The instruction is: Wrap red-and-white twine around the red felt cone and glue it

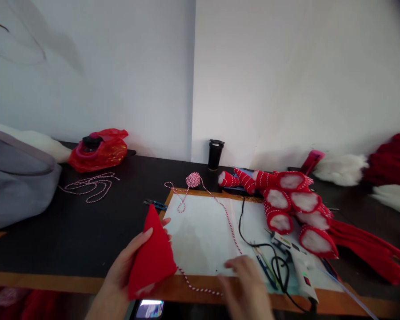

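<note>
My left hand (120, 266) is closed around a red fabric cone (153, 258), its tip pointing up and white stuffing just visible at its base. A red-and-white twisted cord (200, 290) runs from the cone's lower right edge to my right hand (245, 286). That hand is blurred, its fingers curled, and the cord passes into it. From there the cord leads up over a white sheet (200, 235) to a small ball of cord (193, 179).
Several stuffed red cones with white stitching (291, 202) are piled right, beside a glue gun (298, 262) with a black cable. Blue snips (157, 204) lie behind the left hand. A black tumbler (215, 154), red plastic bag (98, 151) and grey bag (16, 178) stand farther back.
</note>
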Available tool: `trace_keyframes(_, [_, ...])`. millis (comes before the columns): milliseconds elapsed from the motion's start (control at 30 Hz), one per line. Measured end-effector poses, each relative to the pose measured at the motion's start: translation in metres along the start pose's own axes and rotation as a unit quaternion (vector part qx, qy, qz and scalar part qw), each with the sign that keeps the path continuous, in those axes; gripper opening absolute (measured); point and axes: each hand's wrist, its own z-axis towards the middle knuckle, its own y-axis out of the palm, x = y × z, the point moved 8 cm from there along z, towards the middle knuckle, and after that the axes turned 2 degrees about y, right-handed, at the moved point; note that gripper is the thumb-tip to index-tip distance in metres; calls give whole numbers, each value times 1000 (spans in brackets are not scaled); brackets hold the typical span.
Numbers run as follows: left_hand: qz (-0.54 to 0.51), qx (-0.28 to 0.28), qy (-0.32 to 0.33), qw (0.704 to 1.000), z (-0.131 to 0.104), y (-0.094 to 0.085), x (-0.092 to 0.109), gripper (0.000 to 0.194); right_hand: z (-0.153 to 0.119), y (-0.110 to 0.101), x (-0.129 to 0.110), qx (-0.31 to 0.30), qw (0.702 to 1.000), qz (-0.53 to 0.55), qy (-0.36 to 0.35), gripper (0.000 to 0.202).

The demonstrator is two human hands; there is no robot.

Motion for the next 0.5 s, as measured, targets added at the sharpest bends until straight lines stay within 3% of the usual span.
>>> trace_keyframes(100, [53,20,56,997,0,-1,9,57,7,65,-50,-84,996,-7,-38,22])
trace_keyframes(200, [94,11,83,992,0,3,12,58,11,83,-62,-96,993,-35,-55,20])
trace_keyframes(333, [137,-60,58,987,3,17,-2,56,24,51,-39,-190,969,150,43,18])
trace_keyframes(500, [270,-165,80,945,2,43,-23,30,64,-35,-47,-185,958,217,2,8])
